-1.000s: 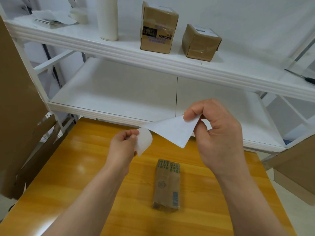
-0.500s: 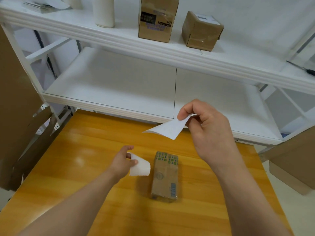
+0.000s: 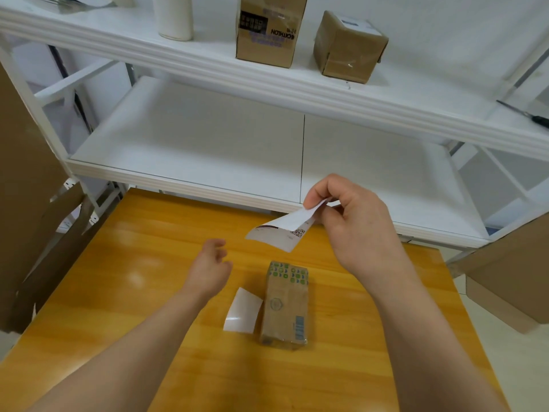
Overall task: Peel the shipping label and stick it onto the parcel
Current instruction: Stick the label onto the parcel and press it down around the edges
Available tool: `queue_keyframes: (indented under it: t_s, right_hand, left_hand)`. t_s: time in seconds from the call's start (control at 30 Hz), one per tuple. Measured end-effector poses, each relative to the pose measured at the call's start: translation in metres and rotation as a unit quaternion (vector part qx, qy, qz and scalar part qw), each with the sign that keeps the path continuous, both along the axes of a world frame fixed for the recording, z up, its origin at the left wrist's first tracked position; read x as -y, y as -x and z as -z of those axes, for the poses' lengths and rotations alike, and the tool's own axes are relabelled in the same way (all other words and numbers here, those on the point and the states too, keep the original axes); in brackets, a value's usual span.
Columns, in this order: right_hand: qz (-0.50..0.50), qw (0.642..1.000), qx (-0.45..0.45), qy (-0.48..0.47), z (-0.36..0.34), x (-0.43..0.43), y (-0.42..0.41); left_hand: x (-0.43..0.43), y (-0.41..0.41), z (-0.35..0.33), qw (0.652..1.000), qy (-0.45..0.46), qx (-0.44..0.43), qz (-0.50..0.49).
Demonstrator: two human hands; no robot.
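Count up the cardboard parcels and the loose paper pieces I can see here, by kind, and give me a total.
Cardboard parcels: 3, the parcel on the table, the tall box on the shelf and the taped box beside it.
Paper pieces: 2, the shipping label in the right hand, and the backing sheet on the table.
Total: 5

A glossy orange-yellow wooden table (image 3: 124, 307) stands before me against a white shelving unit (image 3: 267, 84), its lower shelf (image 3: 208, 144) bare. Two cardboard boxes (image 3: 269, 28) and a white cylinder (image 3: 175, 17) sit on the upper shelf; brown cardboard sheets (image 3: 26, 188) lean at left.
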State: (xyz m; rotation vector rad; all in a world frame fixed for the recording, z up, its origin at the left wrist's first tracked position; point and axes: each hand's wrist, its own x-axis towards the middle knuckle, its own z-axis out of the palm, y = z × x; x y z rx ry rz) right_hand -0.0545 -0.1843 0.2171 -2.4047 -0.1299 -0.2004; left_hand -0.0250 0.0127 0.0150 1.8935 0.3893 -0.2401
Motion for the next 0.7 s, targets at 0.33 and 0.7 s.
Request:
queue_keyframes:
  t_s: [0.33, 0.7]
  right_hand:
    - [0.061, 0.994, -0.091, 0.022, 0.008, 0.013, -0.008]
    - [0.061, 0.990, -0.117, 0.050, 0.011, 0.016, -0.007]
  left_hand:
    - [0.016, 0.004, -0.130, 0.956, 0.117, 0.166, 0.213]
    - [0.037, 0.007, -0.128, 0.959, 0.033, 0.211, 0.185]
